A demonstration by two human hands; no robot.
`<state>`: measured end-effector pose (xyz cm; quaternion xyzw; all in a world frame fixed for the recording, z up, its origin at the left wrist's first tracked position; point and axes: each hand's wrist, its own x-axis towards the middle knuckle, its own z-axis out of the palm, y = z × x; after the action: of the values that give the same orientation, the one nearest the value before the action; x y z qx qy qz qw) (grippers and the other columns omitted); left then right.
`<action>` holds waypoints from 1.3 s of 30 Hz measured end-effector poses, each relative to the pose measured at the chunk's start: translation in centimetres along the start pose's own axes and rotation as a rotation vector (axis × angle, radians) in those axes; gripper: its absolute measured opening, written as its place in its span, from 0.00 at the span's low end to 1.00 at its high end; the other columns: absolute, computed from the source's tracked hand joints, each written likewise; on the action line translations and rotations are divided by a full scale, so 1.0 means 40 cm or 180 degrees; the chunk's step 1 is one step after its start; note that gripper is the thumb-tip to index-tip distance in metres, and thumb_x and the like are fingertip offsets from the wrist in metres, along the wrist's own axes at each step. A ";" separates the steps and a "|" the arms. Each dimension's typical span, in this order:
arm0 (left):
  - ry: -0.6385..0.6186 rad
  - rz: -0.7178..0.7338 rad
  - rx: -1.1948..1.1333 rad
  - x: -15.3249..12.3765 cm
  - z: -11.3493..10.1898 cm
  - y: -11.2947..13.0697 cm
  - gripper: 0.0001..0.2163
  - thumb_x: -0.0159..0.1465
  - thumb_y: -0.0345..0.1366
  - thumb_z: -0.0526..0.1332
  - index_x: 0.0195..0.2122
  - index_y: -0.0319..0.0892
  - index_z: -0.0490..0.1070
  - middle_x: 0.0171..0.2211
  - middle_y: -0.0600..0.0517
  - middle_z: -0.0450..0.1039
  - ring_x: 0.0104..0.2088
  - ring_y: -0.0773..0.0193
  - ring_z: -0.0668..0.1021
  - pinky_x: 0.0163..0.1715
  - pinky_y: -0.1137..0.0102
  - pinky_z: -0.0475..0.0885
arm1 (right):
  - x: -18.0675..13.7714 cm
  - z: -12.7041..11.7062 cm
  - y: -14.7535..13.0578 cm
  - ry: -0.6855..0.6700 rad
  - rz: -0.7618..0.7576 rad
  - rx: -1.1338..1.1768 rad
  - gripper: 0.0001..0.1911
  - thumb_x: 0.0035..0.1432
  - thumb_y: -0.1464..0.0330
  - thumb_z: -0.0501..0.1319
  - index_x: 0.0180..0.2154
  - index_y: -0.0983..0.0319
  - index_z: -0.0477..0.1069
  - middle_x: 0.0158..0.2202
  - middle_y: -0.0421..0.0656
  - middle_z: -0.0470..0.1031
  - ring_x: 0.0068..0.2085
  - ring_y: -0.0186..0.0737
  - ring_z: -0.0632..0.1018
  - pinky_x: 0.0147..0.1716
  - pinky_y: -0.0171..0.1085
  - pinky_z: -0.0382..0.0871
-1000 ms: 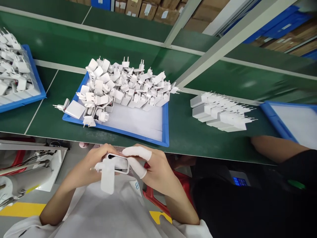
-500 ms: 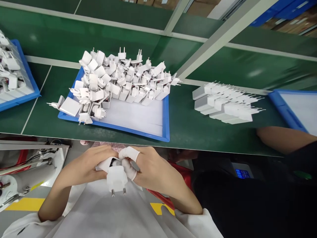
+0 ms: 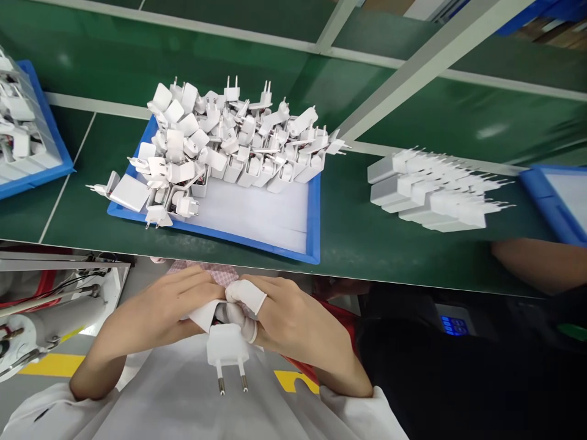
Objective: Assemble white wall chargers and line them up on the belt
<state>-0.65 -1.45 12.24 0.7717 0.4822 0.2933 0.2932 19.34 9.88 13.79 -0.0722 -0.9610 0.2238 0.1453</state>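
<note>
White plastic charger housing [image 3: 202, 316] sits in the left hand [image 3: 174, 299], which wraps firmly around it, its open mouth turned toward 3 o'clock. White finger cots [image 3: 252, 295] cover the thumb and forefinger of the right hand [image 3: 291, 315], which is closed on the housing's open end; exactly which part those fingertips pinch is hidden. Just below the mouth, toward 6 o'clock, a two-pin plug cap [image 3: 228, 346] hangs outside the housing, both pins pointing at the person's light-coloured top [image 3: 183, 397].

At 12 o'clock from the hands, a blue-rimmed tray [image 3: 313, 229] rests on the green worktop [image 3: 353, 241]. Open chargers [image 3: 247, 146] crowd its far and left parts, their plug caps tilted every way; the near right part shows bare white lining. One separate charger [image 3: 131, 192] lies on the tray's near left corner, its cap jutting past the rim toward 9 o'clock.

Another loaded tray [image 3: 64, 165] stands at 10 o'clock. At 2 o'clock, a block of chargers [image 3: 426, 192] lies directly on the worktop, pins toward 3 o'clock. Beyond it is a third blue-rimmed tray [image 3: 545, 198], with a co-worker's forearm [image 3: 536, 263] near it. Metal cylinder equipment [image 3: 68, 311] stands at 9 o'clock.
</note>
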 end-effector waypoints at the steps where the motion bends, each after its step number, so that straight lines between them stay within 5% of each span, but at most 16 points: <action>1: -0.0011 -0.0004 0.0006 0.000 0.001 -0.002 0.07 0.72 0.32 0.57 0.51 0.42 0.66 0.47 0.47 0.76 0.48 0.58 0.76 0.50 0.68 0.68 | 0.005 -0.001 0.002 0.0015 0.0038 0.0067 0.15 0.69 0.74 0.48 0.29 0.59 0.61 0.24 0.35 0.57 0.24 0.34 0.58 0.23 0.35 0.52; 5: -0.0052 -0.0055 -0.0013 0.000 0.002 -0.014 0.05 0.72 0.32 0.55 0.48 0.42 0.68 0.41 0.48 0.76 0.46 0.57 0.76 0.48 0.66 0.69 | 0.018 -0.008 0.017 0.0162 0.0173 0.0551 0.15 0.70 0.71 0.50 0.27 0.59 0.61 0.23 0.35 0.59 0.23 0.32 0.58 0.22 0.33 0.52; 8: -0.0106 -0.0129 -0.0062 0.003 -0.002 -0.021 0.06 0.72 0.31 0.55 0.48 0.43 0.68 0.43 0.48 0.76 0.47 0.57 0.76 0.47 0.66 0.69 | 0.017 -0.021 0.027 -0.0106 0.0310 0.0971 0.12 0.69 0.70 0.53 0.29 0.60 0.64 0.25 0.36 0.64 0.23 0.30 0.62 0.23 0.32 0.55; 12: -0.0103 -0.0201 0.0027 0.009 -0.003 -0.024 0.06 0.73 0.32 0.55 0.49 0.43 0.68 0.46 0.48 0.75 0.46 0.58 0.74 0.46 0.67 0.68 | 0.022 -0.029 0.026 -0.0689 0.0485 0.0489 0.10 0.67 0.74 0.55 0.30 0.61 0.65 0.26 0.37 0.66 0.23 0.32 0.64 0.23 0.33 0.55; 15: -0.0082 -0.0296 0.0119 0.011 0.000 -0.032 0.07 0.73 0.30 0.55 0.49 0.44 0.67 0.44 0.50 0.75 0.42 0.59 0.74 0.43 0.67 0.67 | 0.032 -0.028 0.027 -0.0729 0.0548 0.0174 0.13 0.65 0.77 0.55 0.27 0.61 0.63 0.24 0.37 0.64 0.22 0.32 0.62 0.21 0.34 0.53; 18: 0.0020 -0.0635 -0.0175 0.010 0.005 -0.041 0.13 0.69 0.28 0.59 0.54 0.46 0.66 0.43 0.52 0.75 0.41 0.61 0.75 0.40 0.70 0.68 | 0.030 -0.023 0.038 -0.0253 0.0690 0.0660 0.10 0.66 0.76 0.56 0.32 0.61 0.68 0.27 0.38 0.70 0.24 0.32 0.69 0.23 0.32 0.61; 20: 0.0235 -0.0859 -0.0503 0.010 0.013 -0.044 0.16 0.67 0.28 0.60 0.55 0.48 0.67 0.43 0.54 0.75 0.40 0.63 0.76 0.39 0.72 0.68 | 0.019 -0.008 0.039 0.0435 0.0747 0.1204 0.06 0.67 0.74 0.57 0.42 0.59 0.69 0.34 0.39 0.76 0.30 0.33 0.77 0.29 0.32 0.70; 23: 0.0757 -0.1200 -0.0746 0.020 0.037 -0.042 0.15 0.64 0.27 0.61 0.50 0.47 0.69 0.42 0.55 0.76 0.38 0.64 0.77 0.37 0.73 0.69 | -0.002 0.050 0.016 0.1535 0.0808 0.1498 0.15 0.63 0.66 0.64 0.51 0.55 0.67 0.46 0.45 0.78 0.46 0.44 0.81 0.46 0.43 0.77; 27: 0.1110 -0.1459 -0.0539 0.044 0.075 -0.038 0.11 0.65 0.30 0.61 0.48 0.45 0.70 0.41 0.53 0.76 0.39 0.60 0.77 0.41 0.69 0.71 | -0.016 0.148 -0.022 0.2072 0.1247 0.0837 0.21 0.59 0.69 0.67 0.53 0.55 0.68 0.50 0.47 0.79 0.51 0.50 0.81 0.64 0.63 0.62; 33: 0.0721 -0.1159 -0.0903 0.042 0.085 -0.043 0.12 0.66 0.39 0.66 0.50 0.45 0.72 0.38 0.52 0.75 0.37 0.60 0.76 0.38 0.69 0.70 | -0.041 0.147 0.002 0.1963 0.1340 0.1877 0.06 0.63 0.70 0.64 0.42 0.55 0.74 0.44 0.43 0.82 0.45 0.48 0.84 0.57 0.60 0.74; 39: 0.0481 -0.1123 -0.0952 0.018 0.073 -0.048 0.14 0.68 0.40 0.64 0.55 0.47 0.70 0.42 0.50 0.75 0.41 0.59 0.76 0.43 0.67 0.71 | -0.055 0.108 0.018 0.1426 0.1029 0.1897 0.17 0.60 0.77 0.65 0.46 0.51 0.75 0.51 0.40 0.80 0.50 0.47 0.83 0.65 0.64 0.63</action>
<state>0.65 -0.58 9.02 0.5994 0.5813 0.3626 0.4139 20.15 8.31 9.23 -0.2241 -0.7749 0.4912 0.3286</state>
